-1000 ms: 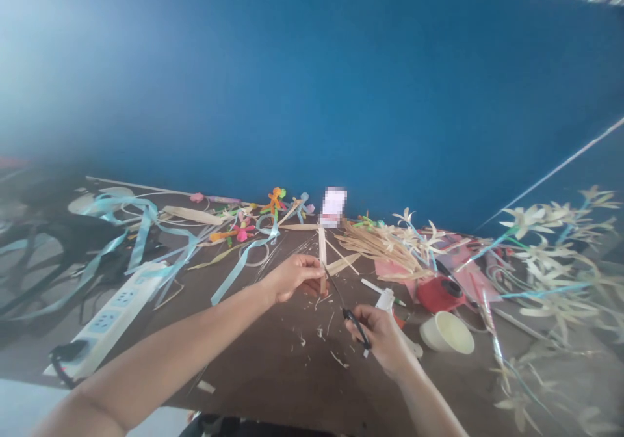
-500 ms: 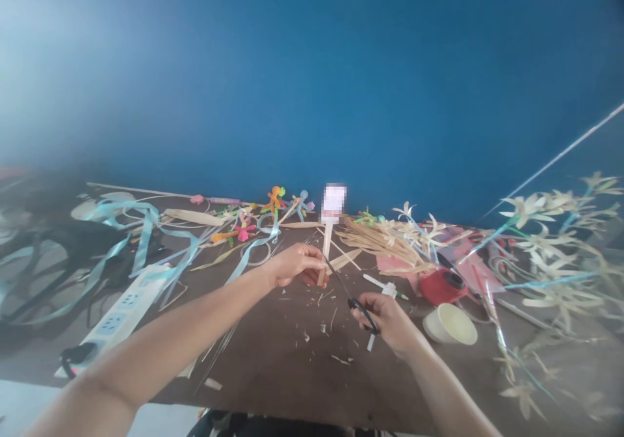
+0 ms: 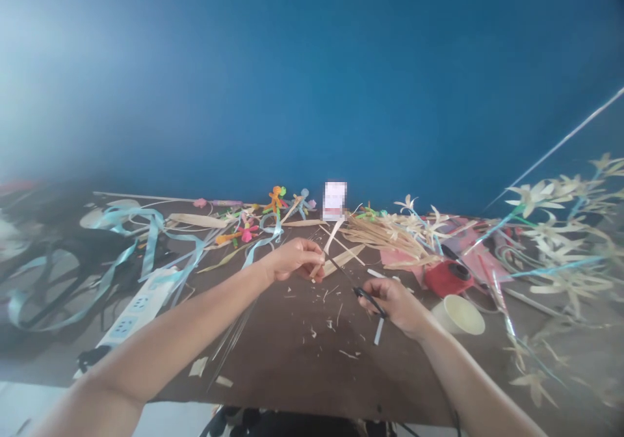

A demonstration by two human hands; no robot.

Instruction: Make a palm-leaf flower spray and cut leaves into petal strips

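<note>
Pale strip [image 3: 333,236] at scissors [image 3: 361,292], above bench [image 3: 292,369].
Left hand [image 3: 295,259]: grip pinching strip. Right hand [image 3: 394,305]: grip around black handles, blades reaching strip.

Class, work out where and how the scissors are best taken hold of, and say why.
Probably best gripped by the black handle, coming from the near right, as the right hand does: the handle end points that way, while the slim blades slant away toward the left hand and its pale strip.
</note>
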